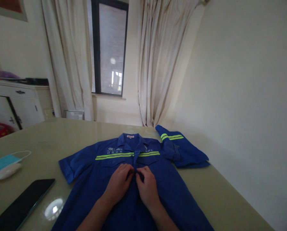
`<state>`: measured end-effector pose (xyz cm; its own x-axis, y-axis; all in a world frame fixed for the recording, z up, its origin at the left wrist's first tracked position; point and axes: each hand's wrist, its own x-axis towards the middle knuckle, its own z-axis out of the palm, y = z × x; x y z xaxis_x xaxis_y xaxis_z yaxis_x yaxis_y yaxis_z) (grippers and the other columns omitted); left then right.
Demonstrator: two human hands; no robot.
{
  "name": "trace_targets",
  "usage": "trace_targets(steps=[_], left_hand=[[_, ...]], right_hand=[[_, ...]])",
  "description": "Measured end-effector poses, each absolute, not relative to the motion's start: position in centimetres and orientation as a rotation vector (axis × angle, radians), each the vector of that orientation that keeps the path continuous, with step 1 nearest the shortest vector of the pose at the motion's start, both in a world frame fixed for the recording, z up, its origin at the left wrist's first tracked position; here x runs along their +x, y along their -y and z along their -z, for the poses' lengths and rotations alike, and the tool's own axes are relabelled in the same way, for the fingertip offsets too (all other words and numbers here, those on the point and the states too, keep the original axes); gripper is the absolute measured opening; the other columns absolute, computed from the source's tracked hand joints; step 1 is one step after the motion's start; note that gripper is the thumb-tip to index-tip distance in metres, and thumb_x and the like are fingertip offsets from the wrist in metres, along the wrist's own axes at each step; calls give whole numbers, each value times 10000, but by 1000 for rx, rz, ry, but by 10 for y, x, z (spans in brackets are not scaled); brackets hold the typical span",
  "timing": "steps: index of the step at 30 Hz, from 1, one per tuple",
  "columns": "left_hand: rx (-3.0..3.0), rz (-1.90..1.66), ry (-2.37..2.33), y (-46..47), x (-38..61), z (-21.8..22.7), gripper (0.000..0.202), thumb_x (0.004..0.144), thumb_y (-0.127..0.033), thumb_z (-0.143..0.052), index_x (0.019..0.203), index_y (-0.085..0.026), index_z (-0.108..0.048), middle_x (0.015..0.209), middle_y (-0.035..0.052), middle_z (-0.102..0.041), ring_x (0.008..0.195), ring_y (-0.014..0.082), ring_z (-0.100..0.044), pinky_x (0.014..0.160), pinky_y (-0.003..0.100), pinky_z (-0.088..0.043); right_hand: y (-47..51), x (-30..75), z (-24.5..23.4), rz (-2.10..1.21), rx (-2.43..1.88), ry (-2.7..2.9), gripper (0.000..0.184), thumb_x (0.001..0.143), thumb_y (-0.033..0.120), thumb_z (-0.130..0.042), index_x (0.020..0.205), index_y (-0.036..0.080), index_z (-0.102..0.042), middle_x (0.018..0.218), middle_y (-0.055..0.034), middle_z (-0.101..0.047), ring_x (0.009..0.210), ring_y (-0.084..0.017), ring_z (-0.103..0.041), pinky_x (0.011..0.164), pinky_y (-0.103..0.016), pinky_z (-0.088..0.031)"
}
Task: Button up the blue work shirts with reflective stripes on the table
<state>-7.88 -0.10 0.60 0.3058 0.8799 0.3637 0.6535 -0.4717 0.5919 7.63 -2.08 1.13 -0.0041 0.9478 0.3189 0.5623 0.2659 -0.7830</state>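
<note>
A blue short-sleeved work shirt (90, 173) with a yellow-green reflective stripe across the chest lies flat, front up, on the table (49, 134). My left hand (118, 183) and my right hand (147, 186) meet at the shirt's centre placket, just below the chest stripe. Both hands have their fingers pinched together on the placket edges. What lies under the fingertips is hidden. A second blue garment (182, 149) with the same stripe lies folded at the shirt's right shoulder.
A dark phone or tablet (23, 202) lies at the table's near left. Beyond it are a blue face mask (1, 162) and a small white object (7, 171). A white cabinet (18, 102) stands at the back left; a curtained window is behind the table.
</note>
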Motion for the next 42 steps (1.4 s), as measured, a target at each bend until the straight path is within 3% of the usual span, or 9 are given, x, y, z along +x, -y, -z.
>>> trace_targets(steps=[16,30,36,42], left_hand=[[2355,-876,-1481,3,-73,-3,159,937,-112,-499,930,-225,-611,944,28,-647,929,226,-567,856,348,-441],[2402,-862,-1452,6,-71,-7,186,953,-109,-467,955,-231,-607,979,31,-653,945,214,-584,860,325,-450],[2389,-777,-1560,8,-70,-9,236,938,-78,-421,972,-234,-593,979,39,-661,930,215,-602,837,323,-444],[2368,-791,-1588,6,-69,-3,248,967,-96,-369,956,-227,-579,946,48,-680,910,226,-616,840,337,-437]], right_hand=[[16,78,-2,-558,-1426,1588,178,835,167,-601,937,202,-742,878,-39,-729,814,-214,-678,754,-287,-479],[16,78,-6,-526,-1437,1672,268,845,148,-549,958,203,-785,895,-59,-733,831,-214,-687,750,-280,-495],[19,79,-13,-728,-1347,1675,261,919,318,-577,1023,202,-786,869,-56,-774,780,-218,-706,717,-285,-506],[21,80,-20,-763,-1309,1710,393,1012,394,-449,999,209,-796,933,-74,-790,849,-225,-720,786,-284,-497]])
